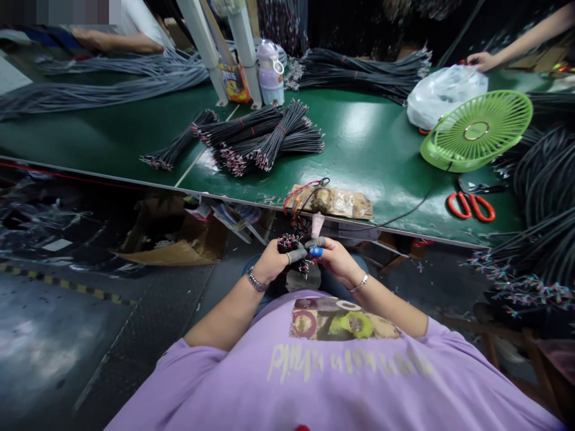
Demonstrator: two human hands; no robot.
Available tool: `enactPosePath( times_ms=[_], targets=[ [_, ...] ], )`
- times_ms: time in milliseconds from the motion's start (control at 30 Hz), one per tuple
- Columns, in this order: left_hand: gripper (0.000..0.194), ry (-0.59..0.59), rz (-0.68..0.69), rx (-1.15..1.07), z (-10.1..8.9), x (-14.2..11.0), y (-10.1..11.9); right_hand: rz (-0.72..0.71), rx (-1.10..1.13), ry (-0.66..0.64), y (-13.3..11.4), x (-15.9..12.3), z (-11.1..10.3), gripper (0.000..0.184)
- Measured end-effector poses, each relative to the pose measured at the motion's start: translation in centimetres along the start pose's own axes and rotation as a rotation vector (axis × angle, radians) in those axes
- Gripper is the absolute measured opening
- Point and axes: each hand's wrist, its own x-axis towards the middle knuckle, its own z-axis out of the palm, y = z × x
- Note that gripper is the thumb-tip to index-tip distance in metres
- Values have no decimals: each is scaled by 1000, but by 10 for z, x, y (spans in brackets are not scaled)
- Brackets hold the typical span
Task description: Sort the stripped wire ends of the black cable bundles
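My left hand point(275, 261) is closed around a bundle of black cables point(288, 242), whose stripped ends with reddish wire tips point up. A grey finger cover is on its thumb. My right hand point(338, 260) is pinched close beside it, wearing grey and blue finger covers. What lies between its fingertips is too small to make out. Thin coloured wire ends point(307, 267) show just below the fingers. Directly beyond my hands, a pale pink wrapped piece point(317, 225) sticks out from a taped wooden block point(348, 202) at the bench edge, with red and black leads around it.
On the green bench point(372, 134) lie tied black cable bundles point(269, 134), a green fan point(476, 130), orange-handled scissors point(471, 206) and a lilac bottle point(271, 72). A co-worker's hand touches a plastic bag point(444, 93). More cables point(545, 203) hang at right. A cardboard box point(175, 233) stands below left.
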Motion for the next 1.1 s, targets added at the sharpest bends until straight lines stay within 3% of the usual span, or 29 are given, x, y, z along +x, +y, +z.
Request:
enactPosePath(
  times_ms=[167,333,533,667,800,933,1100],
  targets=[
    [27,-87,-55,-16,-1,-2,1,186,121,-167,-5,-1,-6,22],
    [28,-98,-37,31,4,-3,6,259,140,-221,-8,0,-11,21],
    [21,5,148,275,0,-2,12,250,242,-162,-4,2,-11,23],
    [19,25,196,346,-2,-1,10,218,252,-183,-6,1,-9,25],
    [20,50,174,305,-1,-2,10,214,219,-203,-9,0,-9,27],
    [22,74,154,223,0,-1,12,182,251,-130,-15,7,-12,23],
    [20,79,195,91,2,3,16,218,242,-76,-29,21,-5,40]
  ],
)
